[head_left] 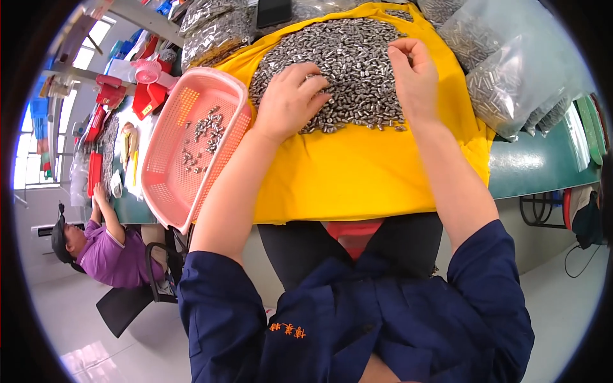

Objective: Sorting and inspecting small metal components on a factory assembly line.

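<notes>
A large heap of small, shiny metal cylinders [357,70] lies on a yellow cloth [345,172] in front of me. Over its left side, my left hand [290,102] is curled, with bits of metal showing at its fingertips. My right hand [418,80] hovers at the heap's right edge, its thumb and fingers drawn together; anything inside is too small or hidden to make out. Left of my left forearm, a pink plastic basket [167,156] stands tilted, with a scatter of metal pieces [209,131] on its bottom.
Clear bags of metal pieces [501,86] stand at the right on the green table [523,167]. More filled bags [214,32] and a black phone [274,11] lie at the back. A seated person in purple [118,255] works at the left, near red bins [148,99].
</notes>
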`<control>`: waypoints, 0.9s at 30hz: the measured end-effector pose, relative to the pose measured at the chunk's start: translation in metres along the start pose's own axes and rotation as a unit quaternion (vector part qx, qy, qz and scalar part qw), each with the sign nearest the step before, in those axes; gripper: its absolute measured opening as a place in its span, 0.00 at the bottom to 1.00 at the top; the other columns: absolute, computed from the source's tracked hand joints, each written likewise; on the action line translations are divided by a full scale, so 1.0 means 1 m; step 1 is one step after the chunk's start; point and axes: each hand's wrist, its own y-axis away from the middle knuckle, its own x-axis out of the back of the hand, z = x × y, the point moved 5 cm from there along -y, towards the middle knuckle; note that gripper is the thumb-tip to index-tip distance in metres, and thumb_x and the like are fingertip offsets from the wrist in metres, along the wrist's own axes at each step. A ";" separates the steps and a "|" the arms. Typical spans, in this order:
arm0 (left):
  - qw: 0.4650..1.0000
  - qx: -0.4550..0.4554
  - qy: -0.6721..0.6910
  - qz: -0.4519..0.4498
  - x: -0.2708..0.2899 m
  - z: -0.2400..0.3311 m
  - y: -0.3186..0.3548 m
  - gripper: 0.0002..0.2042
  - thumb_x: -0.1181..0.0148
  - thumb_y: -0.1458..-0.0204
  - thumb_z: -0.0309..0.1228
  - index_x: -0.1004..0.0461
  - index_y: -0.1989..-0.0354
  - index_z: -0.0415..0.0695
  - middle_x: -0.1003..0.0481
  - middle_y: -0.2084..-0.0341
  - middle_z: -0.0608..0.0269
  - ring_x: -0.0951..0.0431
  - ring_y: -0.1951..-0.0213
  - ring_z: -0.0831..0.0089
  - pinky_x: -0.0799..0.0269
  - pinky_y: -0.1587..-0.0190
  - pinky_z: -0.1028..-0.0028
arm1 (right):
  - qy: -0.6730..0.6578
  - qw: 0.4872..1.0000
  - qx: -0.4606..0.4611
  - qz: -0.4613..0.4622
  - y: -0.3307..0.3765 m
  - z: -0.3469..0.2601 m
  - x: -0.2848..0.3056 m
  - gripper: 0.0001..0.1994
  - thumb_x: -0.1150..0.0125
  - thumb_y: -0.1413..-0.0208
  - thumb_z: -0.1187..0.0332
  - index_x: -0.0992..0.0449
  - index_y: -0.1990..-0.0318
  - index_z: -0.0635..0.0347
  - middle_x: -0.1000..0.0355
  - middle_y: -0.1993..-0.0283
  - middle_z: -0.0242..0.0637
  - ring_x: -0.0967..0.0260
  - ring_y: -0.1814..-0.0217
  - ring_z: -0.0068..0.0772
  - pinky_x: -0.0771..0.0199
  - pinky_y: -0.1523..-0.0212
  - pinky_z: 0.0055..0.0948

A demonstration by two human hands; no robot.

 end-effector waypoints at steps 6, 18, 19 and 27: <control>0.978 0.180 0.099 0.038 0.026 0.004 0.027 0.06 0.42 0.61 0.26 0.28 0.73 0.42 0.29 0.74 0.59 0.29 0.69 0.61 0.33 0.66 0.70 | -0.004 0.999 -0.031 -0.023 0.003 -0.005 -0.001 0.04 0.48 0.52 0.71 0.32 0.69 0.62 0.36 0.75 0.23 0.45 0.76 0.10 0.43 0.75 0.13; 0.941 0.300 0.071 -0.141 0.018 0.022 0.051 0.06 0.42 0.62 0.28 0.28 0.76 0.40 0.31 0.75 0.57 0.29 0.74 0.61 0.33 0.70 0.69 | 0.008 0.995 -0.026 -0.097 0.013 -0.013 -0.013 0.03 0.50 0.51 0.72 0.33 0.69 0.62 0.38 0.76 0.23 0.48 0.78 0.09 0.46 0.79 0.12; 0.940 0.298 0.045 -0.159 0.019 0.022 0.050 0.05 0.42 0.62 0.27 0.28 0.76 0.40 0.31 0.75 0.57 0.29 0.74 0.61 0.33 0.70 0.69 | 0.020 0.994 -0.031 -0.105 0.015 -0.013 -0.015 0.03 0.50 0.51 0.72 0.33 0.69 0.62 0.38 0.76 0.23 0.47 0.78 0.09 0.46 0.79 0.13; 0.952 0.239 0.099 -0.162 0.018 0.022 0.035 0.04 0.44 0.59 0.24 0.28 0.73 0.40 0.29 0.77 0.60 0.27 0.74 0.66 0.32 0.71 0.74 | 0.044 0.989 -0.025 -0.137 0.018 -0.012 -0.019 0.03 0.50 0.51 0.72 0.33 0.70 0.61 0.37 0.76 0.24 0.45 0.77 0.12 0.42 0.77 0.14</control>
